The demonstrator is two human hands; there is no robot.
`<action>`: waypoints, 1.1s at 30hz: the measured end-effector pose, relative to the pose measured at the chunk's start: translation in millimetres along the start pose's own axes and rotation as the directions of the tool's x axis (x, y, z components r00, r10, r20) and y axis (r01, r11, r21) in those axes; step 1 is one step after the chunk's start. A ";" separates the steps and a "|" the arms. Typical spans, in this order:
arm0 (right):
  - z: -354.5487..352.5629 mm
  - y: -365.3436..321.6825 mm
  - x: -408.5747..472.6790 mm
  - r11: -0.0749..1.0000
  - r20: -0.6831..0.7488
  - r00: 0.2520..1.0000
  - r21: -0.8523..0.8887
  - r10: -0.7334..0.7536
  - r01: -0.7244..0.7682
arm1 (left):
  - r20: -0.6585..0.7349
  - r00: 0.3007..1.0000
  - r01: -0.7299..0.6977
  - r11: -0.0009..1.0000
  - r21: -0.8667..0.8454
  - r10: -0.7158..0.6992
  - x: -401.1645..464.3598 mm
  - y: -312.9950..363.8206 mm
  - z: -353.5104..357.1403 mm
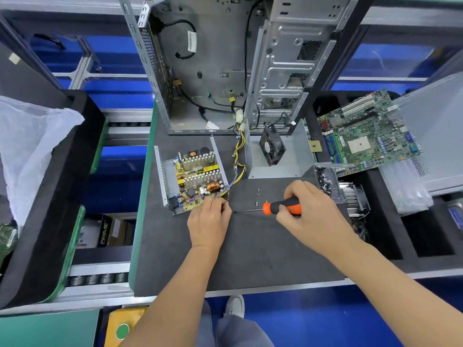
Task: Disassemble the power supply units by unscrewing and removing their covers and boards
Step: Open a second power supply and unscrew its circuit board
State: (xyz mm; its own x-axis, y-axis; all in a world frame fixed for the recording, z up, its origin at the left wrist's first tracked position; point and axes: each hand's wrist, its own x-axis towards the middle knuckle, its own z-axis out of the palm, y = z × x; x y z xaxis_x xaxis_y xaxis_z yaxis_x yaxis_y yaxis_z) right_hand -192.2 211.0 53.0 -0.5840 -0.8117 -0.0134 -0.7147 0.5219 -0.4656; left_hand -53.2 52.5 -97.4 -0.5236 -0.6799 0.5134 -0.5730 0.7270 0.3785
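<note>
I looked down at a dark grey worktop [250,259] with blue bins and metal rails all around it. At the back of the worktop stood a big empty computer case [225,58] with black wires hanging inside.

In front of the case sat the open power supply [193,180]. Its cover was off, and I could see the board [198,181] inside with silver fins and copper coils. A bunch of yellow and purple wires [238,159] ran from the board up toward the case. The cover [275,156] lay just to the right, with a black fan [271,146] tilted up on it.

My left hand [209,221] was at the near right corner of the power supply. Its fingers [220,205] were curled in and seemed to pinch something tiny there, but I could not tell what it was.

My right hand [308,211] held a screwdriver [275,209] with an orange and black handle. Its fingers were wrapped round the handle. The thin metal tip pointed left, toward my left hand, and lay low over the worktop.

A few small screws [258,196] lay loose on the worktop between the power supply and the screwdriver. A clear box of screws [325,181] sat near my right hand. Farther right lay a green board [368,136] across a black tray.
</note>
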 end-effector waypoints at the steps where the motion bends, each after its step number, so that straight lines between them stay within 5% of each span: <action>1: 0.3 0.6 -0.4 1.000 0.000 1.000 0.002 0.002 -0.002 | -0.004 1.000 0.005 1.000 -0.012 -0.005 -0.8 -0.5 0.1; 13: 5.3 7.4 -4.9 0.999 -0.031 0.999 0.050 0.024 -0.022 | 0.056 0.997 0.048 0.997 -0.067 -0.044 -6.7 -5.5 -6.4; 23: 13.1 19.2 -7.7 0.966 -0.006 0.986 0.201 0.165 -0.161 | 0.300 0.947 0.174 0.970 -0.169 -0.117 -3.6 -9.9 -25.7; 33: 22.3 37.0 -25.3 0.716 -0.029 0.880 0.594 0.475 -0.366 | 0.434 0.891 0.241 0.951 -0.194 -0.137 -8.9 1.5 -44.2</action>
State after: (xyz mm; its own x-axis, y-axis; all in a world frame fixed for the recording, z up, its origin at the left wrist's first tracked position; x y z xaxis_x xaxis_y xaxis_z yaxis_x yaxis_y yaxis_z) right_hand -195.3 245.0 16.4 -0.8642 -0.4586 -0.2069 -0.0687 0.5151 -0.8544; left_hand -21.6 63.9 -67.3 -0.6613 -0.7467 0.0714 -0.5487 0.5464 0.6327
